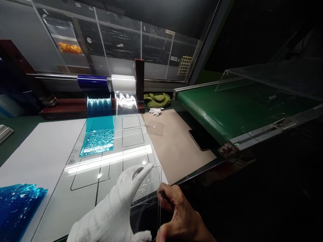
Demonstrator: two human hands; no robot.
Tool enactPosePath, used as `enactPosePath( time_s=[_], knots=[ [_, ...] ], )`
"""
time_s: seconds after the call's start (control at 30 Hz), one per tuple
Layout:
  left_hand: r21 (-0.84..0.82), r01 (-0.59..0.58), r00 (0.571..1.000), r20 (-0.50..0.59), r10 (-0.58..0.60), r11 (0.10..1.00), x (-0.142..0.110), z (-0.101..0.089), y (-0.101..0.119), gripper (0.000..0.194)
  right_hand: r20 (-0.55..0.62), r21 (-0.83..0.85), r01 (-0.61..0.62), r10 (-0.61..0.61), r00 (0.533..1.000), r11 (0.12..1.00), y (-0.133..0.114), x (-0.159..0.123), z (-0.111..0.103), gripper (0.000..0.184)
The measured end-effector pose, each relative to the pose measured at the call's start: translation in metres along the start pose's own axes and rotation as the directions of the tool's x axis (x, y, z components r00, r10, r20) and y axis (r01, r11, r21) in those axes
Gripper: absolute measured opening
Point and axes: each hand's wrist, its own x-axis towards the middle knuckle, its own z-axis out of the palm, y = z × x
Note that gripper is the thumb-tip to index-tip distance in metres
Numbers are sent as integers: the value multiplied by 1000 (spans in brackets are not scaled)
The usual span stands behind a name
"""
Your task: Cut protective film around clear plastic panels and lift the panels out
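My left hand [118,205], in a white glove, spans a thin clear plastic plate [159,201] with its finger at the top and thumb at the bottom. The plate stands nearly edge-on to me, over the near edge of the table. At its right side, my bare right hand [180,215] is curled with fingertips and thumb against the edge. Something small and dark shows between those fingers, too shadowed to name. Beneath my left hand lies a glass sheet [60,201] marked with black rounded outlines. A strip of blue film [99,126] runs down onto it.
Blue [92,82] and clear [123,82] film rolls hang on a metal rod behind. Crumpled blue film [20,208] lies left. On brown board [174,154] are a clear piece [155,127], a white glove [155,111] and a phone [199,139]. A green conveyor belt [217,111] stands right.
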Motion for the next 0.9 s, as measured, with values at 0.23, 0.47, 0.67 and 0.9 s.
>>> enactPosePath(
  time_s=[0.23,0.47,0.67,0.9],
  knots=[
    [28,0,994,108,-3,1000,9,-1,3,109,2,-47,-2,2,1000,999,22,-4,-4,64],
    [209,5,1000,-26,0,978,12,2,1,108,-222,-24,155,-157,962,988,37,-13,1,69],
    [482,114,975,-222,-5,869,10,-3,-2,115,-313,-129,304,-330,891,944,35,18,-33,55],
    [581,210,955,-294,-38,787,-4,-3,-10,106,-173,-584,155,-309,935,797,54,95,-80,19]
  ],
)
